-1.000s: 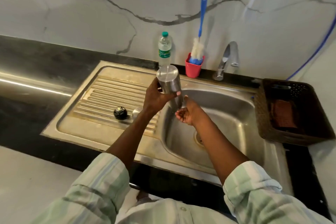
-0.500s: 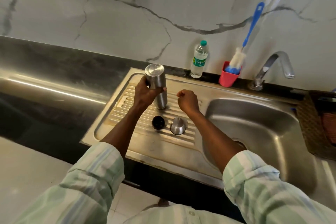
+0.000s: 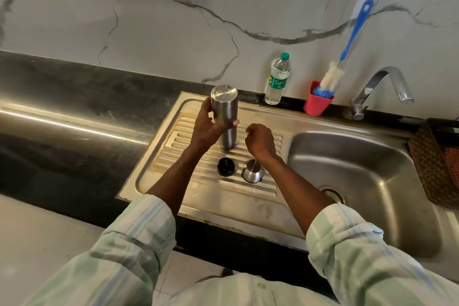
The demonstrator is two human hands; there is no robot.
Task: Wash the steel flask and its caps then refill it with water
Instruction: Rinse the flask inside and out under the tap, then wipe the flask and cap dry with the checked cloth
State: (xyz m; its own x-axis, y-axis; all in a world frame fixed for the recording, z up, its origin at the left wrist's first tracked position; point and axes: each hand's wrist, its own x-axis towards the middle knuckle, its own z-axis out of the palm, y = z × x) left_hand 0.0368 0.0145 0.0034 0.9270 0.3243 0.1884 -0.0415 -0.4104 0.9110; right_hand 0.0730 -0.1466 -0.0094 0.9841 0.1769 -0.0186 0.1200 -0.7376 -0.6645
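The steel flask [image 3: 224, 117] had lowered, inverted, onto the drainboard [image 3: 173, 181]; left hand [image 3: 207, 126] gripping it, right hand [image 3: 259, 140] curled empty. Seat it squarely, behind the caps [image 3: 226, 166].

Red cup [image 3: 316, 104], blue brush handle [image 3: 355, 30], black cap [image 3: 225, 166]

Left hand [image 3: 207, 126] grips with curled fingers; right hand [image 3: 260, 141] hovers beside it, loosely fisted, holding nothing

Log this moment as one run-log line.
left hand: holds flask upside down on drainboard | right hand: curled, empty | black cap, steel cap: on drainboard
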